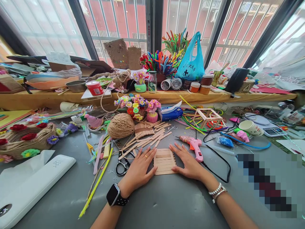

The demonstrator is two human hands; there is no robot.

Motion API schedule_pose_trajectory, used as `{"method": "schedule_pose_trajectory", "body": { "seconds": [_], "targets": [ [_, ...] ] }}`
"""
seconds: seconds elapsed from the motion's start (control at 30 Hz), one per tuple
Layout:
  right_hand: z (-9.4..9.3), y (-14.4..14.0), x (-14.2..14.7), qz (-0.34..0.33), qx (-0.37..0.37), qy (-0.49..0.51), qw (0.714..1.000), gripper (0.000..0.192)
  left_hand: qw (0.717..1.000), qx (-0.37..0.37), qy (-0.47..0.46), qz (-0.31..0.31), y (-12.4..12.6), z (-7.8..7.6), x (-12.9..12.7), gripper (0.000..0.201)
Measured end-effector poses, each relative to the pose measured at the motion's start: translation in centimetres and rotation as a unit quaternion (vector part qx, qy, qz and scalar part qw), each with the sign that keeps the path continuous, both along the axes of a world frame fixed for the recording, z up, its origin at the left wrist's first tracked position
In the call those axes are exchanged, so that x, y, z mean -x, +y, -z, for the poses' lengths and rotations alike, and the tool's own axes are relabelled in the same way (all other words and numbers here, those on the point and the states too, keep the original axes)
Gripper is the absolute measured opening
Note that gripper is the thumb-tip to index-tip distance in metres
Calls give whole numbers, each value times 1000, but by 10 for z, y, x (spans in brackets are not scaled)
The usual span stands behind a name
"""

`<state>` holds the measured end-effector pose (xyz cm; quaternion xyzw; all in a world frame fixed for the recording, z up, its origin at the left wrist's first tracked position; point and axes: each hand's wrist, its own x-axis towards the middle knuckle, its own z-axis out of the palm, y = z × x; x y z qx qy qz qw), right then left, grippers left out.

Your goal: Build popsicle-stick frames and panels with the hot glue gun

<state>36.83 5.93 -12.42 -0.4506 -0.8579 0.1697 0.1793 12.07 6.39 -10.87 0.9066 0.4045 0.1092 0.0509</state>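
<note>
A flat square panel of wooden craft sticks (165, 163) lies on the grey table in front of me. My left hand (143, 165) rests along its left edge, fingers stretched out, a ring on one finger. On the panel's right edge lies my right hand (187, 161), its fingers also spread. Both thumbs touch the panel's sides; neither hand grips anything. Just beyond are loose craft sticks (156, 137) in a scattered pile. A pink hot glue gun (194, 146) lies right of the panel, its black cord trailing. Black-handled scissors (122, 167) lie beside my left hand.
A ball of twine (121, 125) sits behind the sticks, near small scissors (172, 128). A stick frame (208, 118) stands at the back right. A white power bank-like device (45, 187) and a yellow pipe cleaner (96, 181) lie left. The cluttered ledge (133, 97) runs behind.
</note>
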Motion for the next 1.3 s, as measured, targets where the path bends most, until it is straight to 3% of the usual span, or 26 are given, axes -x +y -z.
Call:
{"method": "schedule_pose_trajectory", "body": {
  "seconds": [1.3],
  "targets": [
    [-6,-6,0,13,10,-3,1000,77,1000,2,1,-2,0,-2,-1,54]
  ]
}}
